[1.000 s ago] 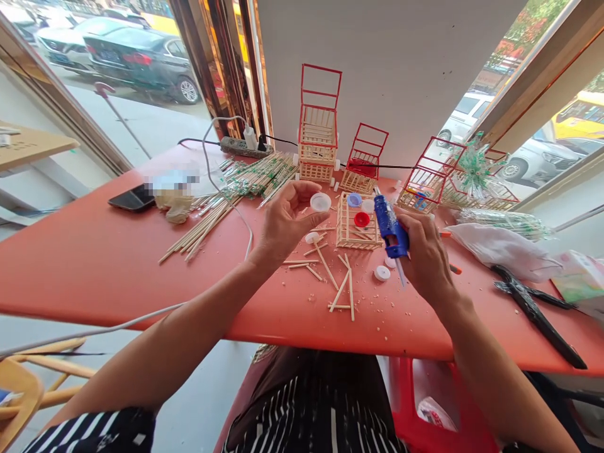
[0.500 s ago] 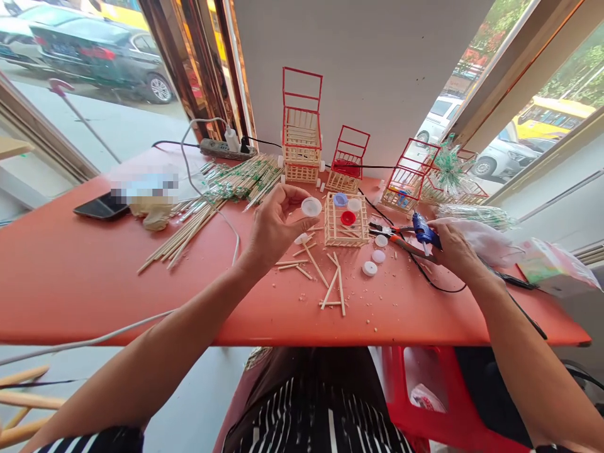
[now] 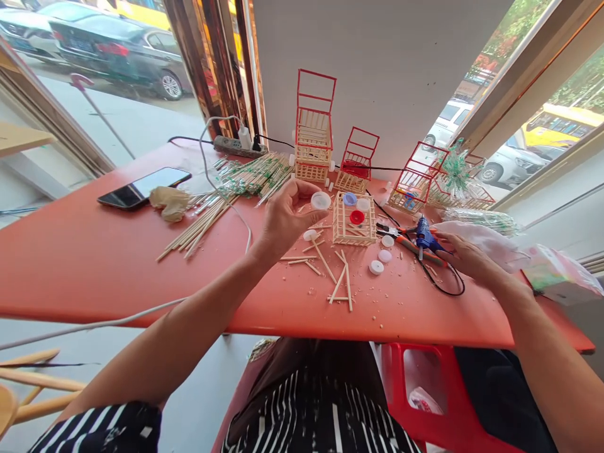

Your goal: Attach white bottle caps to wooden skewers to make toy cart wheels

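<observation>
Pinched between the left hand's (image 3: 285,215) thumb and fingers is a round, translucent plastic cap (image 3: 321,201). At the right hand's (image 3: 467,255) fingertips sits a blue glue gun (image 3: 425,235), beside orange-handled metal pliers (image 3: 408,243); whether they grip it, I cannot tell. Red-topped wooden-stick carts (image 3: 314,151) look assembled; the held cap seems unattached. One second ago, the gun was raised near the pale wooden-stick crate (image 3: 353,240).
</observation>
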A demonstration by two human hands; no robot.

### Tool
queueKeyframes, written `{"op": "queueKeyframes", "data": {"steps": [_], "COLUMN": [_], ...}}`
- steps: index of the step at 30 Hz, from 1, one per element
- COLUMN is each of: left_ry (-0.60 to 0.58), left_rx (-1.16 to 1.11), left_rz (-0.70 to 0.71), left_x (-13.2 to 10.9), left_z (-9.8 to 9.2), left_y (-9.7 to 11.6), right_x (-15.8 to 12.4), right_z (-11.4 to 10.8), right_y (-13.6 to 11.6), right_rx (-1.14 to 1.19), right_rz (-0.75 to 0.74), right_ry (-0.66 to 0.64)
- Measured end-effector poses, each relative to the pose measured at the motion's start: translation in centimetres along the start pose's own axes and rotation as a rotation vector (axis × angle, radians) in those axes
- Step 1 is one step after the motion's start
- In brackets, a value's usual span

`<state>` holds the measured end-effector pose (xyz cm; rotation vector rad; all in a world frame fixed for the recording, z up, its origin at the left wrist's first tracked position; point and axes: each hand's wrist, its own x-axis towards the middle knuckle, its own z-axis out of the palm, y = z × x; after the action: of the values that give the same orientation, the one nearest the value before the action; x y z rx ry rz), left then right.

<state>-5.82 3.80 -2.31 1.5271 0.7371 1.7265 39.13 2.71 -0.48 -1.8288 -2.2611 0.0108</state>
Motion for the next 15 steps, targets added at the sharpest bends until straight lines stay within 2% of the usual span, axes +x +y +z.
{"op": "queueKeyframes", "data": {"steps": [3, 5, 7, 11, 13, 15], "left_ry": [-0.006, -0.007, -0.006, 0.013, 0.02, 0.02], "left_rx": [0.011, 0.022, 0.027, 0.047, 0.06, 0.072], "left_rz": [-0.002, -0.005, 0.002, 0.032, 0.048, 0.059], "left_x": [0.0, 0.0, 0.1, 0.3, 0.4, 0.4], "left_z": [0.1, 0.1, 0.0, -0.1, -0.2, -0.2], "left_y": [-0.1, -0.1, -0.2, -0.4, -0.5, -0.5], "right_x": [-0.5, -1.0, -1.5, -1.5, -0.8, 0.1], "right_z": [-1.4, -1.9, -1.6, 1.0, 2.5, 3.6], "right_y": [-3.3, -7.3, -12.4, -22.4, -25.7, -27.5], "right_rx": [-0.038, -0.046, -0.01, 0.076, 0.019, -0.074], "right_rz": [0.034, 0.046, -0.048, -0.254, -0.231, -0.171], "right_ry": [0.167, 0.208, 0.139, -0.174, -0.24, -0.311]}}
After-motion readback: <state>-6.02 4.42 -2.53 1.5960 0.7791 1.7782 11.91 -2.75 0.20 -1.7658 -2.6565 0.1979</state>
